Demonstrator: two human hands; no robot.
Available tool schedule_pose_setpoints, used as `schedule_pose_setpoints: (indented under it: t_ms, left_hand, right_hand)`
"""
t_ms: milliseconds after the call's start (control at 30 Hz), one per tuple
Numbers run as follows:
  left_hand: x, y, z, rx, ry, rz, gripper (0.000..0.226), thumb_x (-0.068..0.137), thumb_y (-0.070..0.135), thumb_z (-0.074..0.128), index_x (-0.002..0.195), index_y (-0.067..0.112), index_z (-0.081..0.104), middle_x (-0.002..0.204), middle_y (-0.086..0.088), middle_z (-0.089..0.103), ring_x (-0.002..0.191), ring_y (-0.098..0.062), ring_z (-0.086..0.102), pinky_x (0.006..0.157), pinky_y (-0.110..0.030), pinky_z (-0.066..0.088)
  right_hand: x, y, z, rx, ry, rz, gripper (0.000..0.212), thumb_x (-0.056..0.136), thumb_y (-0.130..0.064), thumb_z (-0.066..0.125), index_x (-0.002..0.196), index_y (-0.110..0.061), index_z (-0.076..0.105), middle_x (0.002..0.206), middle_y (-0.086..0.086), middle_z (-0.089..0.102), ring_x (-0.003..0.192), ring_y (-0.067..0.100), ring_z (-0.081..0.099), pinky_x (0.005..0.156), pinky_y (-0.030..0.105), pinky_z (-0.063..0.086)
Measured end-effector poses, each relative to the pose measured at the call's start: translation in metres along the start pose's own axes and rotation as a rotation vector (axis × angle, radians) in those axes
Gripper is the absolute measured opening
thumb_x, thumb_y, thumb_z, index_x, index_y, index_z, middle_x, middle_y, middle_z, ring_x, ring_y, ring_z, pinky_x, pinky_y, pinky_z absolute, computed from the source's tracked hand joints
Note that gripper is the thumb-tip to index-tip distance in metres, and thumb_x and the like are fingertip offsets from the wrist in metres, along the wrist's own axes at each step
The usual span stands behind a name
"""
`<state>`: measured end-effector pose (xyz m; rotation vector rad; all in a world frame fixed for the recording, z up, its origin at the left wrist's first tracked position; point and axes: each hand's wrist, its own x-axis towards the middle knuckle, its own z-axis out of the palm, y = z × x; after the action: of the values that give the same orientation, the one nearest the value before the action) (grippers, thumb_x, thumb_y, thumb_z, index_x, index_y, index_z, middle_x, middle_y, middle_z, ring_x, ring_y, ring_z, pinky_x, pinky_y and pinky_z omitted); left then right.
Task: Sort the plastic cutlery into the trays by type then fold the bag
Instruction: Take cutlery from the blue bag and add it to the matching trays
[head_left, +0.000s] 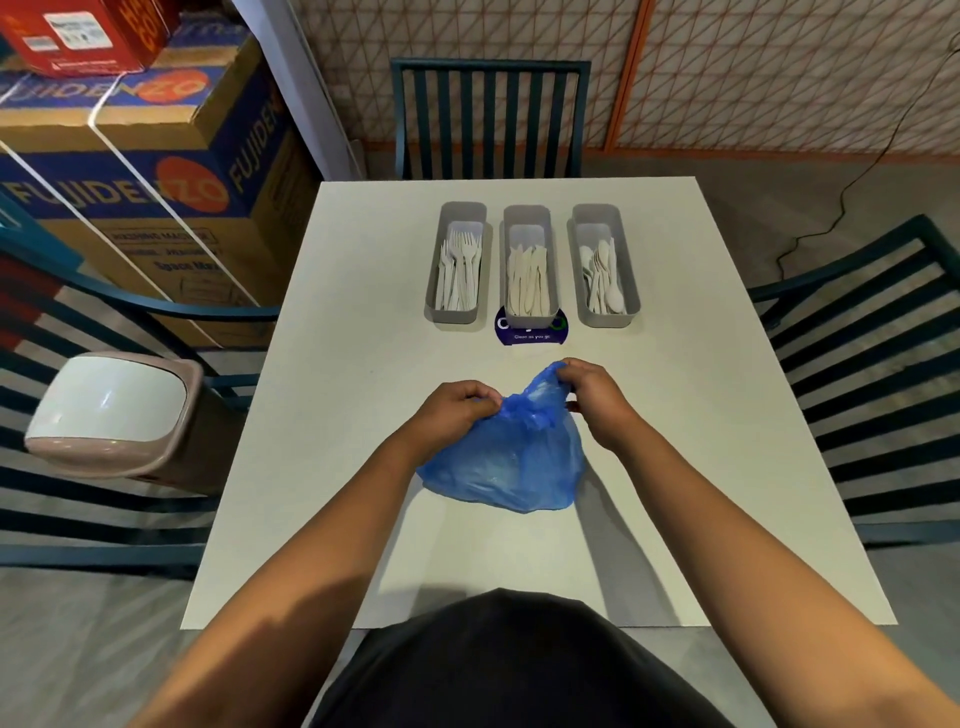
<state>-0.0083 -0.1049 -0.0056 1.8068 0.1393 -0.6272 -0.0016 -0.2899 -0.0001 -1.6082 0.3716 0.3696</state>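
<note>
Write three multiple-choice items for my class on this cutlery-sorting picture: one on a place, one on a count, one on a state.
1. Which tray holds the forks?
A. left tray
B. middle tray
C. right tray

2. How many grey trays stand on the table?
A. two
B. three
C. four

3. What are the hands doing?
A. resting flat on the table
B. both gripping the blue plastic bag
C. lifting a tray

Answers:
1 A: tines show in the left tray; knives fill the middle tray, spoons the right tray.
2 B: three stand in a row on the table.
3 B: the left hand and right hand pinch the top of the blue plastic bag.
</note>
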Motion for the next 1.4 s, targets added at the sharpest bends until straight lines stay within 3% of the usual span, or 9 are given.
schedule_pose_setpoints:
  t_ms: [333,600,667,800,933,1033,1200,1300,1400]
  left_hand:
    - [0.010,-0.018,-0.033,-0.186,0.564,-0.108,0.011,0.084,0.008,0.050,0.079,0.012,0.058,0.085,-0.006,0.060,0.085,-0.027,0.056,0.075,-0.033,0.044]
    - [0.008,0.003,-0.018,0.327,0.689,0.147,0.035,0.083,0.013,0.060,0.118,0.015,0.057,0.129,-0.007,0.048,0.115,-0.024,0.051,0.099,-0.036,0.043]
    - [0.005,0.007,-0.009,0.388,0.606,0.383,0.033,0.080,0.007,0.060,0.113,0.012,0.059,0.123,-0.006,0.049,0.109,-0.019,0.052,0.095,-0.025,0.041]
    - [0.003,0.008,0.008,0.407,0.340,0.535,0.022,0.076,0.000,0.056,0.094,0.008,0.067,0.102,-0.002,0.058,0.092,-0.010,0.053,0.084,-0.011,0.036]
    - [-0.006,0.017,0.010,0.191,0.042,0.290,0.032,0.083,-0.007,0.046,0.064,0.014,0.062,0.070,0.002,0.058,0.070,-0.011,0.053,0.072,-0.019,0.043]
    - [-0.003,0.013,0.014,0.224,-0.080,-0.029,0.035,0.083,0.018,0.046,0.048,0.017,0.051,0.054,0.000,0.050,0.058,-0.018,0.047,0.063,-0.033,0.043]
    - [-0.003,-0.004,0.015,0.992,-0.098,-0.116,0.023,0.085,0.030,0.051,0.107,0.023,0.050,0.110,0.002,0.058,0.101,-0.016,0.057,0.090,-0.028,0.045]
    - [0.002,-0.014,0.010,0.908,0.098,-0.113,0.054,0.082,0.022,0.054,0.135,0.023,0.043,0.131,0.004,0.051,0.116,-0.015,0.052,0.093,-0.028,0.045]
    - [-0.003,-0.011,0.011,0.895,0.163,-0.157,0.078,0.079,0.022,0.065,0.145,0.025,0.024,0.149,-0.002,0.024,0.127,-0.025,0.044,0.091,-0.034,0.045]
  right_hand:
    - [0.000,-0.008,-0.040,0.348,-0.011,0.014,0.045,0.096,-0.025,0.040,0.054,-0.010,0.049,0.047,-0.003,0.052,0.057,0.016,0.050,0.068,0.028,0.039]
    - [-0.016,-0.014,-0.010,-1.209,-0.109,-0.395,0.046,0.076,-0.061,0.060,0.106,-0.027,0.066,0.120,-0.005,0.059,0.113,0.019,0.047,0.096,0.039,0.034]
    - [-0.018,-0.010,0.003,-1.535,-0.174,-0.429,0.064,0.074,-0.064,0.059,0.124,-0.025,0.058,0.130,-0.007,0.052,0.120,0.021,0.041,0.096,0.041,0.029]
    - [-0.022,-0.007,0.021,-1.628,-0.196,-0.504,0.028,0.082,-0.027,0.056,0.106,-0.016,0.064,0.120,-0.001,0.057,0.114,0.023,0.045,0.091,0.036,0.032]
    - [-0.030,-0.019,0.024,-0.970,-0.282,-0.227,0.018,0.071,-0.006,0.057,0.057,-0.013,0.048,0.065,0.007,0.052,0.067,0.025,0.049,0.059,0.027,0.035]
    - [-0.037,-0.026,0.026,-0.870,-0.422,0.023,0.023,0.078,-0.004,0.056,0.056,-0.010,0.052,0.047,-0.004,0.050,0.060,0.017,0.045,0.056,0.025,0.036]
    - [-0.044,-0.005,0.031,-0.613,-0.515,0.482,0.039,0.097,-0.044,0.035,0.088,-0.018,0.063,0.087,-0.003,0.063,0.090,0.010,0.060,0.071,0.018,0.041]
    - [-0.044,0.007,0.030,-1.095,-0.376,0.413,0.060,0.098,-0.052,0.019,0.134,-0.013,0.046,0.136,0.011,0.049,0.124,0.026,0.046,0.098,0.032,0.035]
    - [-0.040,0.012,0.029,-1.495,-0.257,0.219,0.042,0.097,-0.031,0.041,0.135,-0.015,0.044,0.136,0.006,0.051,0.122,0.025,0.051,0.098,0.034,0.042]
